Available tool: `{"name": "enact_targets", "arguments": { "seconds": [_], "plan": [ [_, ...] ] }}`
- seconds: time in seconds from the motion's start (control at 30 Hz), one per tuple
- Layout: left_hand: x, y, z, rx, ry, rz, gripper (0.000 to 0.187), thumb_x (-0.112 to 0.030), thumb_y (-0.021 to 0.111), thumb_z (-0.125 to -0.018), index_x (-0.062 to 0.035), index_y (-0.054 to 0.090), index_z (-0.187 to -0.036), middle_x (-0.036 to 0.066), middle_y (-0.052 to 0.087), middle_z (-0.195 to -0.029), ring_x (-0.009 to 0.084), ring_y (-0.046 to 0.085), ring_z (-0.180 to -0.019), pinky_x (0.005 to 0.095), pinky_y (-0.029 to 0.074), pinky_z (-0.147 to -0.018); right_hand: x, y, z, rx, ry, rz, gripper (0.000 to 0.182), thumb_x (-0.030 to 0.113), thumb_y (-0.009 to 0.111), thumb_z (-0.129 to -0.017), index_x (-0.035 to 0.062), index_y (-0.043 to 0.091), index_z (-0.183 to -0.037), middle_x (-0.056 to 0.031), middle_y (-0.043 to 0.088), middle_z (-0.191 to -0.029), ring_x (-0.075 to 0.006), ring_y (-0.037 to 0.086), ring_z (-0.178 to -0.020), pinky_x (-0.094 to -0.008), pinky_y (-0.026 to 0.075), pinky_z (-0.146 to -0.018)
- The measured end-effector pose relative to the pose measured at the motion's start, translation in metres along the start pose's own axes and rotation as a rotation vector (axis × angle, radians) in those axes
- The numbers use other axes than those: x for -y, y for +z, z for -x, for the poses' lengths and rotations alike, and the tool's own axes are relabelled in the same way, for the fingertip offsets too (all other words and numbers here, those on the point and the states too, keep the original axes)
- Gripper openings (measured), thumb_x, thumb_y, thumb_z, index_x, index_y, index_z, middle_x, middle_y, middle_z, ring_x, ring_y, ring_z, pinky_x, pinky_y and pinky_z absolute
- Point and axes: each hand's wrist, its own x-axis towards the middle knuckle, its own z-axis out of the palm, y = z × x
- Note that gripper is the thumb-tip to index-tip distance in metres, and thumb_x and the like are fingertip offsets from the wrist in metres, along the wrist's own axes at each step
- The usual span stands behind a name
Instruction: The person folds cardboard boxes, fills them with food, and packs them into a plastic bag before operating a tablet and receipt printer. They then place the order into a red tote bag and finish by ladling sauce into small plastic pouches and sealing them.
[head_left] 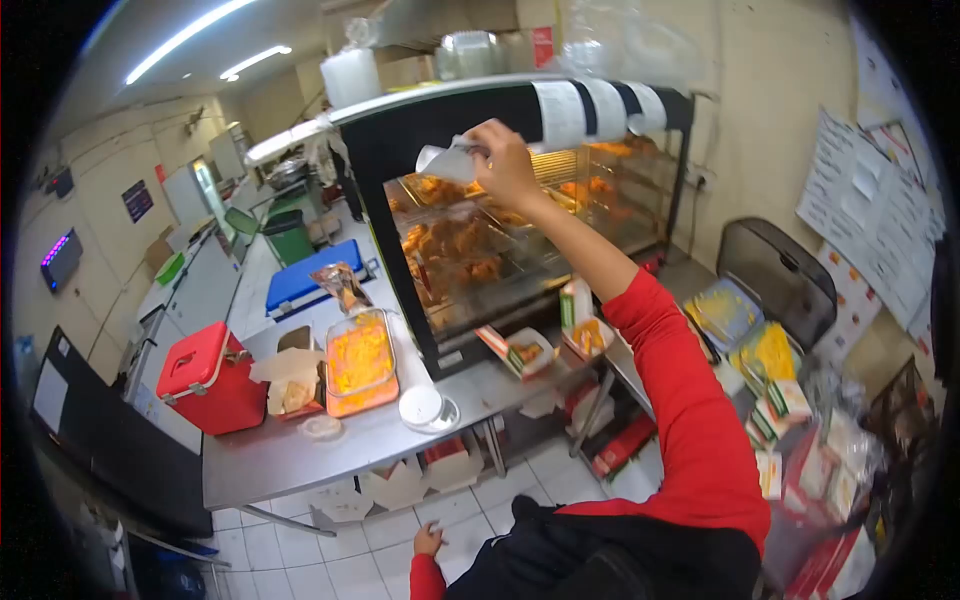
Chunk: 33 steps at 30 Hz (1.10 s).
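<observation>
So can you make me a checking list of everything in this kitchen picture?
Surface: steel table with a bare front part.
Job's things: white cloth pressed on the glass food warmer, fried chicken inside.
Clutter: red box, tub of yellow food, white lid, small food boxes.
Hands: right hand grips the cloth; left hand hangs low, holding nothing.
Cables: nothing seen.
Surroundings: tiled floor, papers on the wall, blue tray.
</observation>
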Motion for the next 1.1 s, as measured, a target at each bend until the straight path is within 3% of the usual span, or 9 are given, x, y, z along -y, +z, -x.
{"name": "enact_targets", "arguments": {
  "seconds": [0.17,0.5,0.53,0.67,0.8,0.87,0.93,1.03,1.1],
  "plan": [
    [0.061,0.051,0.007,-0.059,-0.652,0.215,0.028,-0.023,0.059,-0.084,-0.0042,0.06,-0.105,0.012,0.068,-0.076,0.0224,0.068,-0.068,0.0362,0.052,-0.064,-0.05,0.045,-0.046,-0.221,-0.187,0.105,0.028,0.01,0.064,-0.073,0.0128,0.058,-0.1,-0.0006,0.058,-0.091,-0.0196,0.053,-0.093,-0.0386,0.029,-0.086],
    [0.048,0.104,-0.028,-0.021,-0.738,0.389,0.027,-0.025,0.059,-0.084,-0.001,0.064,-0.095,0.013,0.068,-0.074,0.0231,0.067,-0.066,0.0369,0.051,-0.061,-0.094,0.053,-0.078,-0.131,-0.517,0.241,0.017,0.017,0.066,-0.078,0.0198,0.064,-0.095,0.0024,0.059,-0.1,-0.0162,0.053,-0.101,-0.0371,0.028,-0.088],
    [0.05,0.107,-0.028,-0.025,-0.738,0.403,0.027,-0.025,0.059,-0.084,-0.0007,0.064,-0.094,0.013,0.068,-0.074,0.0232,0.067,-0.066,0.037,0.051,-0.061,-0.066,0.032,-0.079,0.057,-0.378,0.297,0.038,0.017,0.062,-0.082,0.0069,0.053,-0.118,-0.0104,0.062,-0.102,-0.0233,0.059,-0.097,-0.0414,0.036,-0.09],
    [0.045,0.111,-0.032,-0.055,-0.705,0.48,0.028,-0.025,0.059,-0.085,0.0006,0.066,-0.09,0.014,0.068,-0.073,0.0234,0.066,-0.066,0.0372,0.051,-0.059,-0.062,0.031,-0.086,-0.005,-0.425,0.254,0.027,0.008,0.061,-0.076,0.0098,0.056,-0.103,-0.0057,0.062,-0.092,-0.0224,0.06,-0.087,-0.0411,0.032,-0.087],
    [0.035,0.088,-0.054,-0.24,-0.527,0.609,0.029,-0.026,0.058,-0.085,0.0019,0.067,-0.087,0.014,0.068,-0.073,0.0237,0.066,-0.065,0.0375,0.05,-0.058,-0.063,0.031,-0.084,0.049,-0.505,0.314,0.035,0.002,0.058,-0.074,0.0098,0.055,-0.108,-0.0085,0.06,-0.097,-0.0251,0.057,-0.095,-0.0429,0.032,-0.089],
    [0.041,0.047,-0.077,-0.39,-0.353,0.4,0.019,-0.017,0.054,-0.089,-0.0013,0.064,-0.085,0.009,0.066,-0.075,0.0143,0.061,-0.062,0.0246,0.044,-0.052,-0.06,0.034,-0.081,0.068,-0.48,0.292,0.037,-0.001,0.055,-0.073,0.0091,0.055,-0.108,-0.0105,0.059,-0.1,-0.0269,0.055,-0.099,-0.0438,0.031,-0.09],
    [0.018,-0.016,-0.118,-0.8,0.123,0.865,0.01,-0.009,0.055,-0.09,-0.0016,0.062,-0.091,0.005,0.063,-0.074,0.0112,0.056,-0.062,0.0229,0.044,-0.055,-0.059,0.037,-0.08,0.079,-0.449,0.298,0.039,-0.003,0.053,-0.072,0.0082,0.054,-0.109,-0.0115,0.057,-0.101,-0.0277,0.053,-0.103,-0.0439,0.031,-0.091],
    [-0.153,-0.201,-0.104,-1.143,0.4,0.386,0.029,-0.018,0.056,-0.092,-0.0015,0.059,-0.115,0.008,0.062,-0.095,0.0168,0.058,-0.087,0.031,0.049,-0.078,-0.06,0.043,-0.083,0.019,-0.409,0.269,0.033,-0.004,0.051,-0.072,0.0061,0.056,-0.104,-0.0116,0.057,-0.098,-0.0278,0.053,-0.1,-0.0443,0.03,-0.09],
    [-0.293,-0.307,-0.033,-1.351,0.881,-0.41,0.029,-0.023,0.046,-0.095,0.0014,0.06,-0.101,0.012,0.06,-0.098,0.0241,0.057,-0.089,0.0357,0.048,-0.08,-0.06,0.046,-0.081,0.05,-0.372,0.309,0.028,-0.003,0.052,-0.073,0.0052,0.057,-0.1,-0.0119,0.057,-0.095,-0.0287,0.053,-0.097,-0.0449,0.029,-0.091]
  ]
}}
